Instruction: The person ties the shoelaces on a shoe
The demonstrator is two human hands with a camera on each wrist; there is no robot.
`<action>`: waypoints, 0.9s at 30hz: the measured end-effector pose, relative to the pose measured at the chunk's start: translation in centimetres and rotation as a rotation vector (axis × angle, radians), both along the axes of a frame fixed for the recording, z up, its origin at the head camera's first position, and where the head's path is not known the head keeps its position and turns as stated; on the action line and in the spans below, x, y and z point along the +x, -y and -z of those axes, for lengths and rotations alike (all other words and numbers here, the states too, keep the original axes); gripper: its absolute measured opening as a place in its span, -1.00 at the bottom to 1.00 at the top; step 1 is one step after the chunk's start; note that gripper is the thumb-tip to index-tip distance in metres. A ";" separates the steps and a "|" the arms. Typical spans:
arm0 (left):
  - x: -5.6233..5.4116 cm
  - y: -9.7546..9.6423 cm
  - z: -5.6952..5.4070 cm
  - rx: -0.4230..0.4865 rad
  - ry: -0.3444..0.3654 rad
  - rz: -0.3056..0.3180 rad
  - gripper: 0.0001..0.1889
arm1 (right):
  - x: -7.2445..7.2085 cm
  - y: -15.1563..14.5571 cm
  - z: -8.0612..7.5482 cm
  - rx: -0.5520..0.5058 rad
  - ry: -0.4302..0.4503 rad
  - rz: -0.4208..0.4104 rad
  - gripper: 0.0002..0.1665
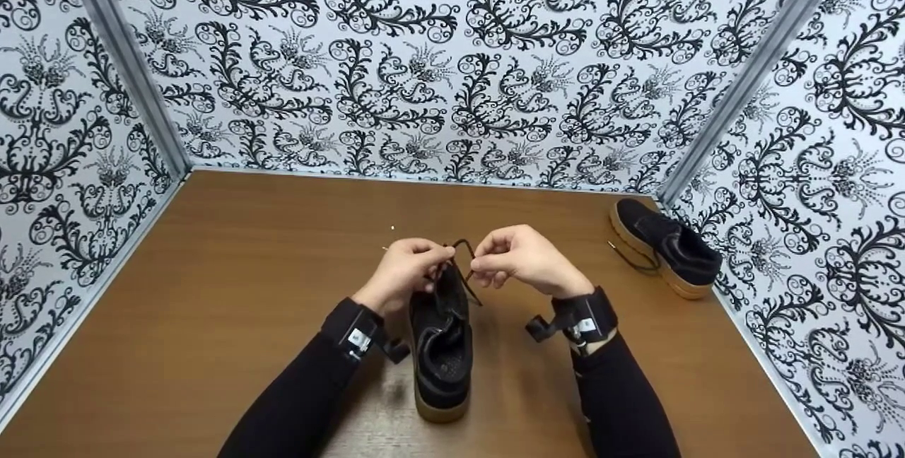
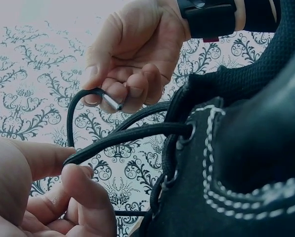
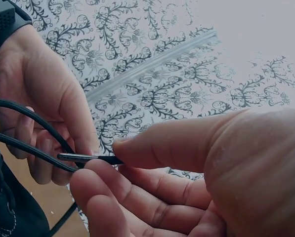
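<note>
A shoe [image 1: 424,331] is sitting sole down on the table [image 1: 247,302] between the person's arms, its opening facing up and the insole [image 1: 447,366] showing inside. Over its front, the left hand [image 1: 404,271] is pinching a lace [image 2: 132,135], thumb and finger pressed together; the lace is running out of an eyelet [image 2: 191,134]. The right hand [image 1: 527,260], fingers curling in, is pinching the lace just behind its metal tip [image 3: 73,157]. The other shoe [image 1: 664,242] is resting by the right wall [image 1: 827,182].

Shoe [image 1: 444,338] on table [image 1: 212,288] (second shoe [image 1: 667,242] rightward)
</note>
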State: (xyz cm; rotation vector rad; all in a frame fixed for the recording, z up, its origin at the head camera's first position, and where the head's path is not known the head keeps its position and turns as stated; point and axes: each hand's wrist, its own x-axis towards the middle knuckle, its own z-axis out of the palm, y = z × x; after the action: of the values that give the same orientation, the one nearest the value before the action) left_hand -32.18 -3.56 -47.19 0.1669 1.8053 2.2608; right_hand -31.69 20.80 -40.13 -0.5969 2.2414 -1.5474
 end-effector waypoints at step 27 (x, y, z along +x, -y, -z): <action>-0.1 0.3 0.2 -0.017 0.002 0.028 -0.78 | 0.1 1.4 1.3 0.151 -0.087 -0.012 -0.81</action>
State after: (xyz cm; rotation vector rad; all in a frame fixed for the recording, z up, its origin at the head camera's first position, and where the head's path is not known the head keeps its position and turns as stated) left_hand -32.32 -3.87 -47.36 0.1859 1.8091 2.2257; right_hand -31.61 19.39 -41.44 -0.6430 2.3882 -1.3549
